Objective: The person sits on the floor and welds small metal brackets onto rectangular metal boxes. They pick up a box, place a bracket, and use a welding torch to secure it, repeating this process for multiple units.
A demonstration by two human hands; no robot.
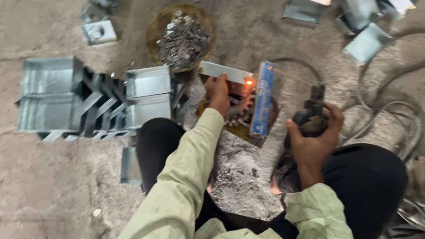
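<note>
Pale green sleeves fill the bottom of the view, and dark-trousered knees spread to either side over a gritty floor [19,184] strewn with grey dust and metal scrap. Left hand [219,93] has its grip closed on the near edge of a flat grey metal strip [226,72], pressing it down across a small work block [244,118] that sits between the knees. Right hand [316,134] has its grip wrapped tight around a dark electrode holder [310,113], whose thin rod [292,77] slants up and left toward a bright orange glow [249,81] at the strip's right end. Just beside that glow stands a blue upright plate [262,99], touching the block and partly screening what lies behind it from this side. Beyond the strip, a round shallow pan [179,37] heaped with small grey metal pieces sits on the floor. Left of the knees, a cluster of folded sheet-metal boxes [87,99] lies packed together, with one loose panel [130,164] nearer the leg. More bent sheet pieces [360,19] lie toward the top right corner of the floor, and thick grey cables [395,108] loop along the right edge, passing behind the right knee.
</note>
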